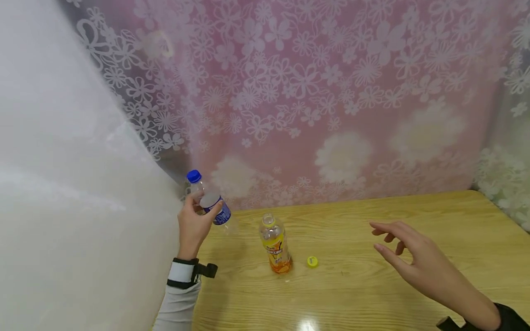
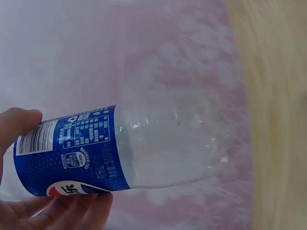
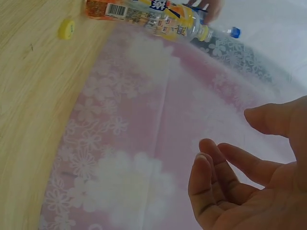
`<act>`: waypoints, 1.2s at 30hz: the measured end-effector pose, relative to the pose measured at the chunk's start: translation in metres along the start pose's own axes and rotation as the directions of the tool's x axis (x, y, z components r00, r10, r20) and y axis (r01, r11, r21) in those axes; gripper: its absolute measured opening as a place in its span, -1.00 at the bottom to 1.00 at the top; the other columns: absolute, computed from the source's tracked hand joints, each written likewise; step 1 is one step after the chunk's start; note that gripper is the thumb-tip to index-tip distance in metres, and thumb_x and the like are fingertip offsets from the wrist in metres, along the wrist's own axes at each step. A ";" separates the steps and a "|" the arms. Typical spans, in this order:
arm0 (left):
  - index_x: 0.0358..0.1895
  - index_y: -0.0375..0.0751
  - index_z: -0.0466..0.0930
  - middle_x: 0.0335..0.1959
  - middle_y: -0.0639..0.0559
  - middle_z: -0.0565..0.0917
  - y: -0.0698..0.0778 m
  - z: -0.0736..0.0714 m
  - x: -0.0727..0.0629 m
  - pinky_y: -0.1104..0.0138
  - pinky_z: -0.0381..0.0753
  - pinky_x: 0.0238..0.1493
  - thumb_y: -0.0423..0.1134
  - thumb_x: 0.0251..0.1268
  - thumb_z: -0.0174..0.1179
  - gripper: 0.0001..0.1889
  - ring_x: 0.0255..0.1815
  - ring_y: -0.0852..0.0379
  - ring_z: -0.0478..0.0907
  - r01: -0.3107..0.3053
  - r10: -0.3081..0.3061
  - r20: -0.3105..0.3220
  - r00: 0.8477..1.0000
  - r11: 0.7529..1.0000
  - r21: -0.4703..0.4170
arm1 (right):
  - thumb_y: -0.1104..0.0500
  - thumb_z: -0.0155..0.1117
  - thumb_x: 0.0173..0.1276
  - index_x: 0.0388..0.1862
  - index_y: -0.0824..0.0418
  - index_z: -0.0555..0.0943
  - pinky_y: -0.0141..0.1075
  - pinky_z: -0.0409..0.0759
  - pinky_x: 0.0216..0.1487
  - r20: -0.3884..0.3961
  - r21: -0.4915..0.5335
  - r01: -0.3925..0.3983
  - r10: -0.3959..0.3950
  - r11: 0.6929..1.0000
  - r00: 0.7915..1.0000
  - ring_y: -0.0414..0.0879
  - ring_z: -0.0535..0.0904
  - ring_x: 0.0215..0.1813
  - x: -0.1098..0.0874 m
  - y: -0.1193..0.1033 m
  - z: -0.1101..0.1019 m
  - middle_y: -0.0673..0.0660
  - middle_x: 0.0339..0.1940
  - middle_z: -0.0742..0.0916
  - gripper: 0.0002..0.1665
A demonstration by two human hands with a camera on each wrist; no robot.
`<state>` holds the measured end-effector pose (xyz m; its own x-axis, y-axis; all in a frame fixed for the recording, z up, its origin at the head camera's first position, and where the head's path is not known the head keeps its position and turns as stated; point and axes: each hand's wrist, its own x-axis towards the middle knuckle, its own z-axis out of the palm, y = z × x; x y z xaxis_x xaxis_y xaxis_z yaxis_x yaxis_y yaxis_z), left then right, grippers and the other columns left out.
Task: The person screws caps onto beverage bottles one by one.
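My left hand (image 1: 196, 225) grips a clear plastic bottle (image 1: 222, 214) with a blue label and a blue cap, holding it tilted above the table's far left edge. In the left wrist view, thumb and fingers wrap the label of this bottle (image 2: 72, 153), which looks empty. An uncapped bottle (image 1: 275, 248) with a yellow label and a little orange liquid stands upright on the table. Beside it lies a yellow cap (image 1: 312, 262). Over the table's right side hovers my right hand (image 1: 414, 257), fingers loosely bent, holding nothing; the right wrist view shows the same hand (image 3: 240, 187).
The wooden table (image 1: 364, 294) ends at the back against a pink flowered curtain (image 1: 290, 115). A white sheet-like surface (image 1: 83, 184) rises along the left side, close to my left arm. Another flowered curtain panel hangs at the far right.
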<state>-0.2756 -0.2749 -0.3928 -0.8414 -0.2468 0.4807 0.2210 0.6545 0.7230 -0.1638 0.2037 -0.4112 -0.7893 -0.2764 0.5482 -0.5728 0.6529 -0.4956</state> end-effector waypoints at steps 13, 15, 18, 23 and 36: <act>0.23 -0.29 0.39 0.09 -0.32 0.60 -0.079 0.050 0.029 -0.08 0.61 0.00 0.02 0.18 0.48 -0.31 0.04 -0.20 0.56 0.170 -0.171 -0.002 0.985 0.979 0.111 | 0.19 0.37 0.43 0.37 -0.01 0.53 -0.41 0.48 -0.38 0.040 0.017 -0.074 0.074 0.997 0.996 -0.39 0.47 -0.24 -0.012 0.014 0.004 -0.15 0.01 0.66 -0.46; 0.27 -0.30 0.38 0.09 -0.33 0.60 -0.082 0.051 0.026 -0.09 0.62 0.01 0.00 0.18 0.48 -0.29 0.04 -0.21 0.56 0.180 -0.180 -0.007 0.984 0.978 0.105 | 0.18 0.35 0.44 0.36 0.01 0.54 -0.40 0.47 -0.39 0.053 0.021 -0.089 0.088 0.996 0.995 -0.39 0.46 -0.28 -0.013 0.016 0.004 -0.13 0.01 0.67 -0.47; 0.29 -0.30 0.36 0.09 -0.35 0.60 -0.083 0.055 0.024 -0.12 0.62 0.00 -0.01 0.16 0.49 -0.26 0.04 -0.23 0.58 0.174 -0.174 -0.008 0.985 0.981 0.089 | 0.18 0.34 0.45 0.36 0.02 0.54 -0.39 0.48 -0.40 0.062 0.027 -0.106 0.104 0.994 0.993 -0.39 0.47 -0.30 -0.014 0.018 0.003 -0.11 0.00 0.67 -0.49; 0.44 -0.28 0.22 0.20 -0.39 0.56 -0.083 0.057 0.021 -0.16 0.60 0.10 -0.01 0.14 0.51 -0.10 0.16 -0.30 0.58 0.198 -0.199 0.002 0.980 0.978 0.073 | 0.19 0.33 0.47 0.36 0.04 0.54 -0.40 0.50 -0.39 0.073 0.036 -0.086 0.084 0.996 0.994 -0.40 0.50 -0.24 -0.013 0.019 0.004 -0.12 0.01 0.68 -0.50; 0.43 -0.24 0.36 0.30 -0.20 0.44 0.029 0.026 -0.045 -0.10 0.39 0.22 -0.07 0.33 0.35 -0.32 0.33 -0.15 0.35 -0.216 0.215 -0.031 0.976 0.975 -0.047 | 0.17 0.31 0.48 0.37 0.07 0.53 -0.42 0.52 -0.35 0.084 0.050 -0.061 0.057 0.997 0.995 -0.39 0.49 -0.16 -0.012 0.013 0.010 -0.14 0.00 0.67 -0.50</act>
<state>-0.2442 -0.2263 -0.4066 -0.7589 -0.1222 0.6396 0.4203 0.6583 0.6245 -0.1636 0.2086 -0.4308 -0.8364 -0.2971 0.4606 -0.5338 0.6322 -0.5616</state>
